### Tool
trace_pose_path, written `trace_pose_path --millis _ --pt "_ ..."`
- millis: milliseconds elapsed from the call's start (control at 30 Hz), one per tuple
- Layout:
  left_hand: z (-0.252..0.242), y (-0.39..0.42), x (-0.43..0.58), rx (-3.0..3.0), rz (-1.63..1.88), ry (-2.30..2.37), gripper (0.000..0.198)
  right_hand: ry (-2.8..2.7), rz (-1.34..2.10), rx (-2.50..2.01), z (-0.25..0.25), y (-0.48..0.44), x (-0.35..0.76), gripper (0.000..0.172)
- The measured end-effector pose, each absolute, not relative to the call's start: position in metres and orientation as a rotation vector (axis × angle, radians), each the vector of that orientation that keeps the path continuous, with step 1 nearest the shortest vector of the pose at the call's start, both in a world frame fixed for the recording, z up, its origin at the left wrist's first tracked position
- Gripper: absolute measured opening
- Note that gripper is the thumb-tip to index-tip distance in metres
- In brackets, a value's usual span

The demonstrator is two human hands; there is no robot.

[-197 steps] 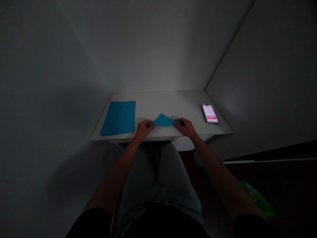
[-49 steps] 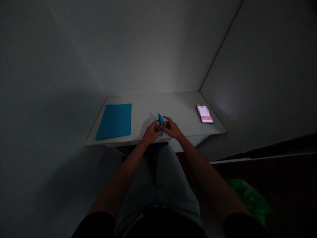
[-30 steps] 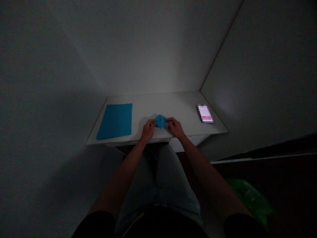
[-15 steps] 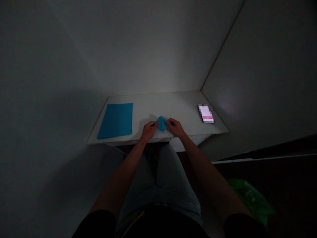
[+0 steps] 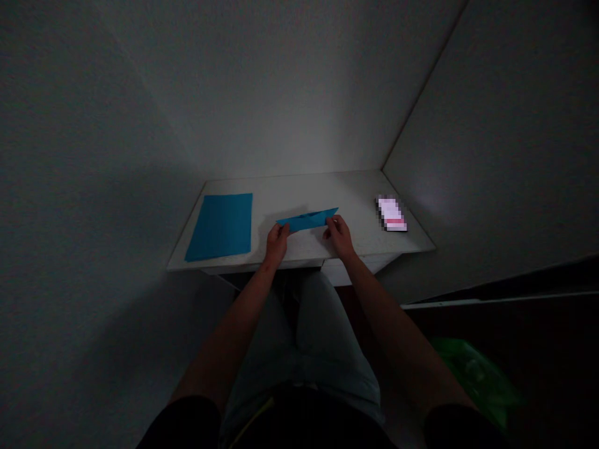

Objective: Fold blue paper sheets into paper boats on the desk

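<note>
A folded blue paper boat is stretched out long and narrow between my hands, over the front part of the white table. Its two pointed ends stick out to the left and right. My left hand pinches the left end between thumb and fingers. At the other end, my right hand grips the paper near its raised right tip, some fingers curled below. To the left lies a stack of blue paper sheets, apart from both hands.
A phone with a lit, blurred screen lies on the table's right side. Walls stand behind the table and at both sides. Under the front edge is a white drawer. A green plastic bag sits on the floor at lower right.
The blue paper was a small compact diamond between my fingertips; now it is drawn out into a long boat shape. My hands have moved apart, the right one farther right.
</note>
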State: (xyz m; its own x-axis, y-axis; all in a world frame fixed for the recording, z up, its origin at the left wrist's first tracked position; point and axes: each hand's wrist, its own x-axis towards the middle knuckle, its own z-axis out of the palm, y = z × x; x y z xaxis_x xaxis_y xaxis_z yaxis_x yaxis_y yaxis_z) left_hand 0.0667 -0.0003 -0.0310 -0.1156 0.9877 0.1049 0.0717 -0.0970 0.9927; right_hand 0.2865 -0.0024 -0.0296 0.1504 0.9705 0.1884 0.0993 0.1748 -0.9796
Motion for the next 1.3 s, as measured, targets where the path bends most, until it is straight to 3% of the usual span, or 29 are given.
trace_pose_path --millis 233,367,567,733,867,1167,1300 --pt "-0.030 0.001 0.073 1.238 1.336 1.161 0.049 -1.262 1.012 -1.168 -0.035 -0.001 0.287 0.053" --pt "-0.028 -0.001 0.072 1.347 1.306 1.132 0.050 -1.283 1.020 -1.117 -0.034 -0.002 0.285 0.064" --pt "-0.031 -0.001 0.067 1.307 1.303 1.314 0.046 -1.265 0.939 -1.247 -0.032 -0.005 0.287 0.058" --pt "-0.031 0.000 0.067 1.263 1.342 1.377 0.054 -1.311 0.907 -1.282 -0.027 -0.008 0.289 0.070" --pt "-0.028 -0.002 0.064 1.221 1.347 1.370 0.054 -1.323 0.883 -1.206 -0.023 -0.012 0.289 0.057" --pt "-0.032 0.000 0.071 1.192 1.475 1.252 0.043 -1.496 1.048 -1.133 -0.015 -0.038 0.312 0.050" --pt "-0.025 -0.007 0.061 1.329 1.551 1.343 0.038 -1.471 0.911 -1.208 -0.009 -0.036 0.333 0.048"
